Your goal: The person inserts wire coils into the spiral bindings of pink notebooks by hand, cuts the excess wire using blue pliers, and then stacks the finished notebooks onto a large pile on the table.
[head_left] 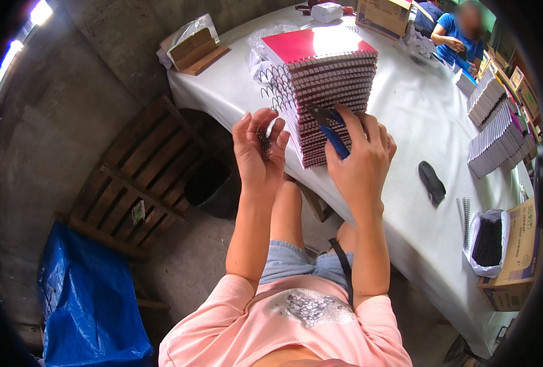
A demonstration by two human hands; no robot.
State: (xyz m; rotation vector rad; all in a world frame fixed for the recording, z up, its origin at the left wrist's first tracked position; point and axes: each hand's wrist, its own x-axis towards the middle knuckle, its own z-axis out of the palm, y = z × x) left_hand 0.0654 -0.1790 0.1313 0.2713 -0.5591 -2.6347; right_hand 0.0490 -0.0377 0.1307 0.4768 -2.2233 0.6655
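A tall stack of spiral-bound notebooks (336, 101) with a glossy red top cover (314, 44) stands in front of me on the table. Loose ends of dark wire coils (274, 85) stick out from its left side. My right hand (363, 153) is closed around blue-handled cutting pliers (334, 136), their jaws pointing up-left against the bound edge. Left of the stack, my left hand (258, 150) is cupped palm up, with fingers curled over a small bunch of dark wire clippings (263, 142). The fingers partly hide the clippings.
On the white-covered table (400, 202) lie a dark oblong object (432, 182), more spiral-bound stacks (498, 137) and a box of black coils (490, 241). A person (458, 37) works at the far right. A wooden slatted pallet (143, 165) and a dark bucket (210, 186) stand left.
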